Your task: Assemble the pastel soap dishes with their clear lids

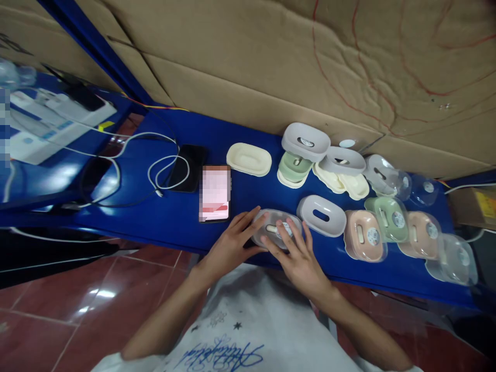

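In the head view, the left hand (235, 238) grips the near-left end of a covered dish (271, 228), thumb at its near edge and fingers over the top. The right hand (297, 254) lies on the same dish, fingers spread wide across its right part. The dish sits on the blue table (256, 192) under both hands. Just right of the grip is a gray dish (336, 221); farther right, 2 peach packs (362, 253) and 1 green pack (382, 223). Beyond the grip stands a cream tray (249, 158); left of it lies a lit phone (215, 194).
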Tool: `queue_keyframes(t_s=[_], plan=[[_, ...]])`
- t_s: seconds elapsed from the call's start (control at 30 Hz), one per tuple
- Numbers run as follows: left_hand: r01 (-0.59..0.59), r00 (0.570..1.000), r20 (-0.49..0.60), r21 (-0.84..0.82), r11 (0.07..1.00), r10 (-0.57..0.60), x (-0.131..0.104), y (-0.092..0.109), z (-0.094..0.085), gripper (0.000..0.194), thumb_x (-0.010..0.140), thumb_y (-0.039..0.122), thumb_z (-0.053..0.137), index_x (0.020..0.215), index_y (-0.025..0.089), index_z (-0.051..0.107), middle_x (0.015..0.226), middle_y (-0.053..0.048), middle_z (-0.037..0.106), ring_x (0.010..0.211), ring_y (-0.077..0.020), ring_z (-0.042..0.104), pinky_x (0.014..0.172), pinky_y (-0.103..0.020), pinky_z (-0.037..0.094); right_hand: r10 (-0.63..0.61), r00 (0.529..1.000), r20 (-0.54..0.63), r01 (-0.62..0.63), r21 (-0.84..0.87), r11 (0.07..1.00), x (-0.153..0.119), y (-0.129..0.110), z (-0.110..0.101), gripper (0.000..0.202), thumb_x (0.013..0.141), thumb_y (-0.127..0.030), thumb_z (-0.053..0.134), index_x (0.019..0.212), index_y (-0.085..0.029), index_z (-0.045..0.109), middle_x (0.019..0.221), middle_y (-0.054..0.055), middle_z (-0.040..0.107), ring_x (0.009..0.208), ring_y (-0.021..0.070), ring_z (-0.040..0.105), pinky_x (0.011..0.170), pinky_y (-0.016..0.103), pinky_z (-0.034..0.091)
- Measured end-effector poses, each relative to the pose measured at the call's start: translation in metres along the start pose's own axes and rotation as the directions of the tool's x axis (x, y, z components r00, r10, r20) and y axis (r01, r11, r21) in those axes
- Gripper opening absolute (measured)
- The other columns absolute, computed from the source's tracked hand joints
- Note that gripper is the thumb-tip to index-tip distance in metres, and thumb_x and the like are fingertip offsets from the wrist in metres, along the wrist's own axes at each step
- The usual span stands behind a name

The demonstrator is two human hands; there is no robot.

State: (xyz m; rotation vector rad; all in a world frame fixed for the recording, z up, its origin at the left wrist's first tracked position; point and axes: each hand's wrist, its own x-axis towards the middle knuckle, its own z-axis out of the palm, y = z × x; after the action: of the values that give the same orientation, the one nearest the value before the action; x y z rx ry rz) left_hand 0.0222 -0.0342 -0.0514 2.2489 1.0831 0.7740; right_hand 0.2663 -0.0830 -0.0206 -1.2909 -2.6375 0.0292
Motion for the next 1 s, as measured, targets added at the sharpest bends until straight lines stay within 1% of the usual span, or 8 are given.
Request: queue_keyframes(t_s=[0.17, 0.37, 0.5, 0.6, 0.67, 0.77, 0.87, 1.0], plan=[[0.027, 1.000, -0.002, 0.001, 1.000, -0.027, 0.000, 0.003, 0.002, 0.100, 0.094, 0.030, 0.081, 0.172, 0.037, 0.019, 0.167, -0.016, 0.046, 0.148, -0.0370, 0.052, 0.113, -0.061, 0.056, 0.020, 0.999, 0.037, -0.022, 0.043, 0.999, 0.005, 0.001, -0.013, 0.075, 0.097, -0.006, 0.061, 0.165, -0.034, 0.044, 0.173, 0.012, 0.038, 0.162, 0.0394, 0.029, 0.126, 0.073, 0.030], [0.022, 1.000, 0.002, -0.022, 1.000, -0.022, 0.001, 0.000, 0.002, 0.094, 0.096, 0.029, 0.079, 0.171, 0.037, 0.023, 0.163, -0.016, 0.050, 0.144, -0.0368, 0.054, 0.112, -0.061, 0.057, 0.030, 0.999, -0.041, -0.029, 0.026, 0.999, 0.000, -0.001, 0.010, 0.074, 0.098, -0.005, 0.062, 0.164, -0.036, 0.045, 0.171, 0.009, 0.042, 0.166, 0.0364, 0.018, 0.130, 0.074, 0.017], [0.015, 0.999, -0.042, -0.010, 1.000, -0.016, 0.001, 0.001, 0.004, 0.093, 0.094, 0.033, 0.082, 0.170, 0.034, 0.028, 0.160, -0.017, 0.053, 0.142, -0.0362, 0.057, 0.112, -0.060, 0.056, 0.016, 0.997, -0.075, -0.009, 0.090, 0.996, -0.003, 0.013, 0.014, 0.062, 0.104, -0.023, 0.065, 0.163, -0.032, 0.046, 0.173, 0.009, 0.040, 0.166, 0.0332, 0.022, 0.132, 0.065, 0.024], [0.045, 0.992, -0.117, 0.002, 0.999, -0.045, 0.000, 0.005, -0.003, 0.093, 0.093, 0.040, 0.083, 0.169, 0.033, 0.030, 0.158, -0.016, 0.055, 0.140, -0.0352, 0.059, 0.113, -0.059, 0.057, 0.043, 0.987, -0.155, -0.027, 0.107, 0.994, -0.011, 0.026, 0.007, 0.070, 0.103, -0.031, 0.070, 0.166, -0.029, 0.040, 0.174, 0.011, 0.038, 0.166, 0.0340, 0.023, 0.131, 0.060, 0.029], [0.085, 0.975, -0.209, 0.064, 0.994, -0.070, 0.003, 0.004, -0.018, 0.091, 0.092, 0.043, 0.083, 0.167, 0.033, 0.033, 0.158, -0.014, 0.056, 0.140, -0.0346, 0.060, 0.114, -0.058, 0.056, 0.099, 0.977, -0.191, -0.082, 0.093, 0.992, -0.019, 0.033, 0.002, 0.073, 0.103, -0.033, 0.070, 0.168, -0.030, 0.036, 0.170, 0.011, 0.044, 0.163, 0.0325, 0.032, 0.132, 0.059, 0.028], [0.163, 0.927, -0.367, 0.222, 0.961, -0.073, 0.024, -0.011, -0.053, 0.089, 0.088, 0.048, 0.087, 0.163, 0.033, 0.040, 0.157, -0.011, 0.058, 0.140, -0.0347, 0.059, 0.115, -0.055, 0.055, 0.261, 0.942, -0.211, -0.249, 0.080, 0.965, -0.030, 0.045, -0.002, 0.073, 0.105, -0.035, 0.066, 0.169, -0.029, 0.032, 0.162, 0.013, 0.054, 0.154, 0.0326, 0.047, 0.129, 0.059, 0.031], [0.282, 0.896, -0.420, 0.298, 0.912, -0.140, 0.068, -0.044, -0.095, 0.089, 0.088, 0.050, 0.088, 0.160, 0.027, 0.042, 0.158, -0.010, 0.056, 0.143, -0.0345, 0.055, 0.120, -0.054, 0.049, 0.367, 0.912, -0.181, -0.363, 0.054, 0.930, -0.038, 0.056, -0.002, 0.066, 0.107, -0.038, 0.062, 0.167, -0.028, 0.038, 0.157, 0.014, 0.059, 0.146, 0.0340, 0.055, 0.127, 0.061, 0.030], [0.527, 0.812, -0.469, 0.335, 0.781, -0.347, 0.132, -0.094, -0.134, 0.091, 0.089, 0.048, 0.088, 0.156, 0.007, 0.041, 0.155, -0.017, 0.056, 0.143, -0.0378, 0.055, 0.121, -0.058, 0.045, 0.361, 0.922, -0.140, -0.358, 0.042, 0.933, -0.042, 0.061, -0.001, 0.049, 0.110, -0.027, 0.056, 0.158, -0.030, 0.052, 0.149, 0.008, 0.067, 0.138, 0.0280, 0.063, 0.127, 0.057, 0.028]])
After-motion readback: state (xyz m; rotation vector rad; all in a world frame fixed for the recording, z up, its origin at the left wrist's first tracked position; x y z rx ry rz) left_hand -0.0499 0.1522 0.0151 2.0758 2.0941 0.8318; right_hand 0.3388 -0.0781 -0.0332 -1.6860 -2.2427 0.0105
